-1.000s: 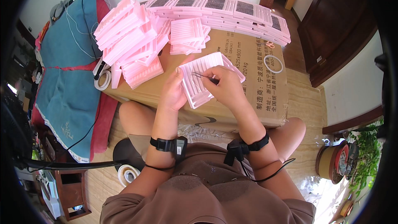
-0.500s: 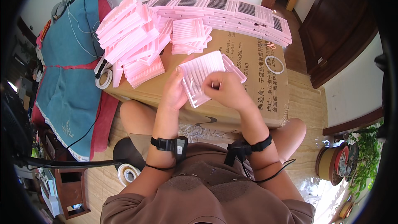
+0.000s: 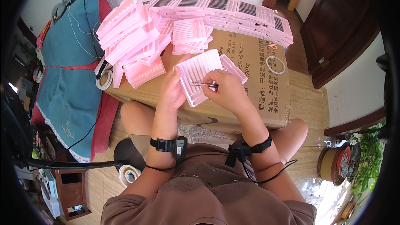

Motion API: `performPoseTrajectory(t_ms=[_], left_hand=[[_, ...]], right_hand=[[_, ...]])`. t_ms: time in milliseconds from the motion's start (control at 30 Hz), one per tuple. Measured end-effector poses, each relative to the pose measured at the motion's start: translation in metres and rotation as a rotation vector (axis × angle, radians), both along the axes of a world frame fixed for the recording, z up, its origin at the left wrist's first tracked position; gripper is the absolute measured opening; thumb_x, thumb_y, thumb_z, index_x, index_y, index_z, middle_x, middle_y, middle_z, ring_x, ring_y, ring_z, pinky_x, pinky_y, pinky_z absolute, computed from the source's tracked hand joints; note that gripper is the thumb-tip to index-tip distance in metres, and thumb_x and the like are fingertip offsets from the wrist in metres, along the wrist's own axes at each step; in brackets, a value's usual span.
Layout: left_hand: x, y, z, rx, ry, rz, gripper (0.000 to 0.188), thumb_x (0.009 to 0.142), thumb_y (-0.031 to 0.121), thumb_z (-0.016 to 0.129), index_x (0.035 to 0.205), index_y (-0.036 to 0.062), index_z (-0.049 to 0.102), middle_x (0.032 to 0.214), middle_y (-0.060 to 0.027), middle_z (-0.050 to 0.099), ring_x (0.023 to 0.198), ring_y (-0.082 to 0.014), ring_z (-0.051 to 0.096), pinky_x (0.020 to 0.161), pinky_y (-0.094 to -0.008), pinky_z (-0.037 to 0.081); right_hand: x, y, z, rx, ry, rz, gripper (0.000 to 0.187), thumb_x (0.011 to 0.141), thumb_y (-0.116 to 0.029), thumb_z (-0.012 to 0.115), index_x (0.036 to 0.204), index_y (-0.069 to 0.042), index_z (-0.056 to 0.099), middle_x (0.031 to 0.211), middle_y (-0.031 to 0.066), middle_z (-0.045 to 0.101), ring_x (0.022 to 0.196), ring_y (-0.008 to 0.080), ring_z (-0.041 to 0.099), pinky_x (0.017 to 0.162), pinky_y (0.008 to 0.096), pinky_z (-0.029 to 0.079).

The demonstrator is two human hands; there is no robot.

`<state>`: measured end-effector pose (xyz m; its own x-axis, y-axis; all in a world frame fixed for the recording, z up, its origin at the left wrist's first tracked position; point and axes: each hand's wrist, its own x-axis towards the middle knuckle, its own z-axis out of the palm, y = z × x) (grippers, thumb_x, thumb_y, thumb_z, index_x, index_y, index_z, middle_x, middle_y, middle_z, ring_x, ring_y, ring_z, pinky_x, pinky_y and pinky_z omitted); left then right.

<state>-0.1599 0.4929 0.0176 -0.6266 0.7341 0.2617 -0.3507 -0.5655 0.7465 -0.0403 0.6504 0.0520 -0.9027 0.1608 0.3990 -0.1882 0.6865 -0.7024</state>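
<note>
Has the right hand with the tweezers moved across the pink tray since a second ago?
Yes. The right hand and tweezers have shifted slightly, staying over the pink tray on the cardboard box.

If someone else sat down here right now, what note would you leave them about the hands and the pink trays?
Left hand: steadies the ridged pink tray by its left edge, on the cardboard box.
Right hand: pinches thin metal tweezers, tips over the tray's grooves.
Nearby: heaped empty pink trays far left, a row of trays with dark contents along the back.
Done: several trays hold dark contents.
Left: the tray in hand looks bare; the heap is untouched.
</note>
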Motion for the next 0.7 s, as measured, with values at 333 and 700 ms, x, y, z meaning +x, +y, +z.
performPoseTrajectory(t_ms=[333,700], left_hand=[[0.008,0.002,0.006,-0.055,-0.008,0.046,0.084,0.102,0.052,0.054,0.159,-0.0022,0.023,0.159,-0.0225,0.038,0.144,-0.0347,0.045,0.118,-0.05,0.038],[-0.001,0.003,-0.005,0.086,-0.097,-0.002,0.067,0.107,0.039,0.049,0.155,-0.0037,0.03,0.151,-0.0212,0.048,0.134,-0.0334,0.054,0.113,-0.0493,0.045]], right_hand=[[0.001,-0.003,0.002,0.111,0.045,-0.076,0.012,0.083,-0.019,0.073,0.086,-0.008,0.069,0.086,0.0087,0.07,0.077,0.0292,0.07,0.067,0.0403,0.055],[0.01,0.017,0.017,-0.07,-0.13,0.04,0.014,0.079,-0.02,0.073,0.082,-0.007,0.073,0.081,0.0097,0.073,0.073,0.0265,0.07,0.068,0.037,0.055]])
